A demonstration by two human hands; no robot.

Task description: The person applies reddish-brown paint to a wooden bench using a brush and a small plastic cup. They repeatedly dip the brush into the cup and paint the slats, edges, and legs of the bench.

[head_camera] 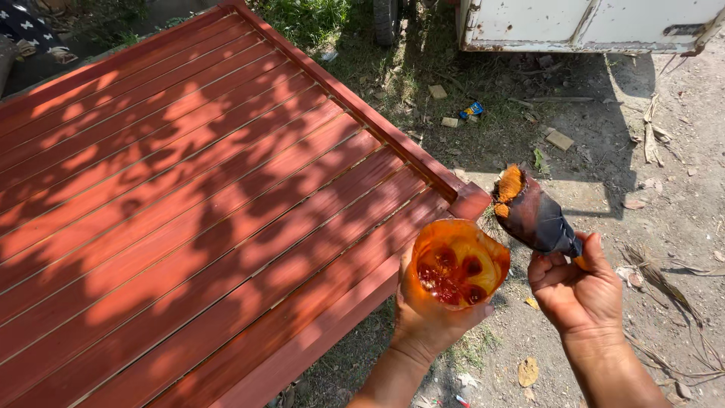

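stain cup and brush held off the slatted panel's corner

left hand wraps the cut orange cup upright so stain stays in; right hand fists the brush, bristles up, beside the red panel.

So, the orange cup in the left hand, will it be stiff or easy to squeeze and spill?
The cup looks thin and see-through, with an uneven rim, so it probably bends easily. It holds dark red liquid, so squeezing or tilting may spill it. The left hand cradles it from below.

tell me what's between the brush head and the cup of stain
Nothing: in the head view a short gap over bare dirt ground separates the paintbrush from the orange cup.
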